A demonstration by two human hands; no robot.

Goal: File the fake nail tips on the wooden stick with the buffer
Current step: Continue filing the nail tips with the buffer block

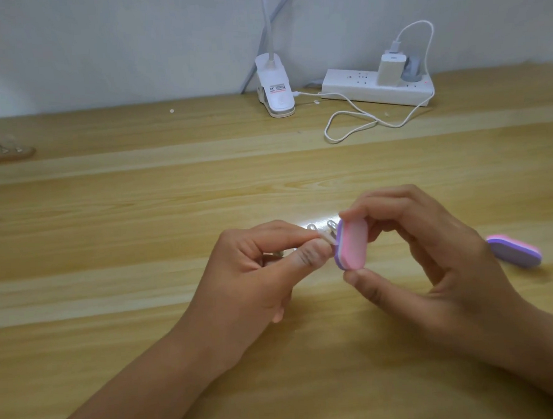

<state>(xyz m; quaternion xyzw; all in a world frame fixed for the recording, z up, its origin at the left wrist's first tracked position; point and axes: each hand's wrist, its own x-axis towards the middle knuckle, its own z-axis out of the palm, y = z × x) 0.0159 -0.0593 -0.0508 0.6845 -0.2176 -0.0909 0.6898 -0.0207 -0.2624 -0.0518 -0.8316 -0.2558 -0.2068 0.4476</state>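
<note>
Forearms reach in from the bottom edge toward the middle of the wooden bench (138, 192), and the work sits just above it where the two hands meet. The left hand (256, 269) has its grip closed on the wooden stick, thumb and forefinger pinched over it so that the stick itself is mostly hidden; only the clear fake nail tips (322, 231) show past the fingertips, pointing rightward. The right hand (433, 248) has its grip clamped on the pink and purple buffer (351, 245), forefinger on the top end and thumb under the bottom end, so its long axis stands nearly upright, crosswise to the tips. Its purple face is turned left and lies against the outermost tip, or just beside it; contact looks likely. The coming stroke, I judge, runs along the buffer's long axis, up and down across that tip. A second buffer (514, 250) lies flat just right of the right hand. Far back stand a clip lamp (274, 89) and a power strip (378, 88).
</note>
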